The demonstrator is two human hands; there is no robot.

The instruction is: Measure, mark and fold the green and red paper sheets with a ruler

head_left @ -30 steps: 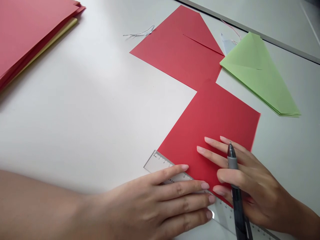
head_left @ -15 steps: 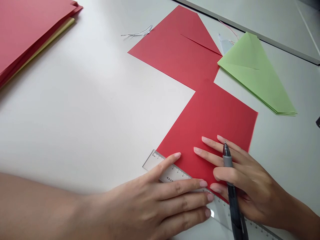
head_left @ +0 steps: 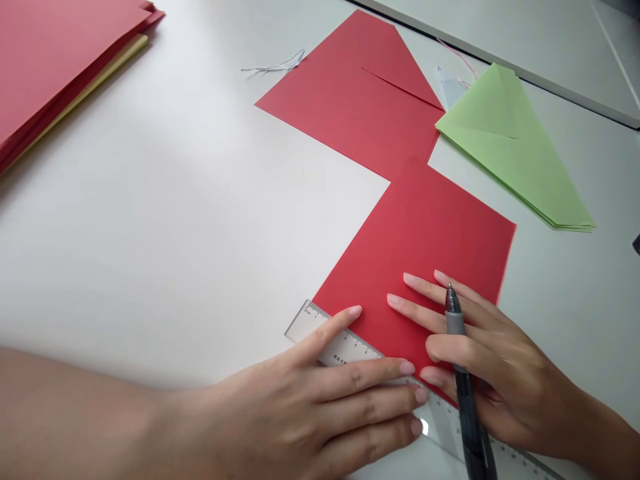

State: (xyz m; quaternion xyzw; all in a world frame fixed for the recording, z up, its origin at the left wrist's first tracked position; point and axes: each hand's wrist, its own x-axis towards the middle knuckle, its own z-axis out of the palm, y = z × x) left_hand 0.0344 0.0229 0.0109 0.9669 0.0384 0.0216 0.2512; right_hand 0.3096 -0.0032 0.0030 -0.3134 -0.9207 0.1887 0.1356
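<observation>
My left hand (head_left: pixel 330 400) lies with fingers spread over a clear plastic ruler (head_left: pixel 350 351), pressing it flat. The ruler slants along the lower edge of a red sheet of paper (head_left: pixel 425 233), its zero end near the sheet's left corner. A black pen with a grey grip (head_left: pixel 466 393) is tucked against the curled index finger of my right hand (head_left: pixel 505 367), tip pointing up and away from the paper. The other fingers of that hand rest stretched out on the red sheet. Part of the ruler is hidden under my left fingers and behind the pen.
Beyond the sheet lies a folded red paper (head_left: pixel 345 100) with a slit-like flap edge. A stack of folded green paper (head_left: pixel 515 147) overlaps its right side. White string (head_left: pixel 280 65) sits at the back. More red sheets (head_left: pixel 65 53) are stacked at the upper left, yellow paper beneath.
</observation>
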